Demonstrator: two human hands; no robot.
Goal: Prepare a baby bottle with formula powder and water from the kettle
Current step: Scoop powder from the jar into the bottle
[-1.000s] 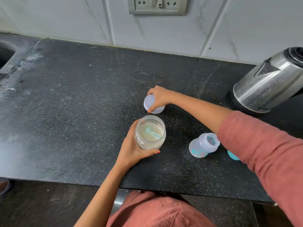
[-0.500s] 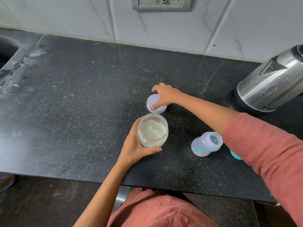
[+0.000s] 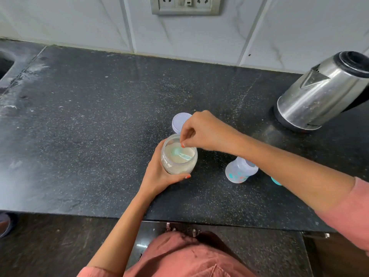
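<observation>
My left hand (image 3: pixel 159 174) grips an open clear jar of pale formula powder (image 3: pixel 178 163) standing on the black counter (image 3: pixel 89 136). A teal scoop (image 3: pixel 180 153) lies on the powder inside. My right hand (image 3: pixel 203 129) hovers over the jar's mouth with fingers curled, fingertips just above the scoop and holding nothing. The jar's white lid (image 3: pixel 180 121) lies flat just behind the jar. An open clear baby bottle (image 3: pixel 240 170) with teal and orange prints stands to the right, partly hidden by my right forearm.
A steel electric kettle (image 3: pixel 323 90) stands at the right back. A teal piece (image 3: pixel 276 181) peeks out from under my right forearm. A sink edge (image 3: pixel 6 64) shows at far left, a wall socket (image 3: pixel 185 6) above. The counter's front edge runs close to my body.
My right hand let go of the white lid on the counter and moved back over the jar's mouth. My left hand keeps holding the jar.
</observation>
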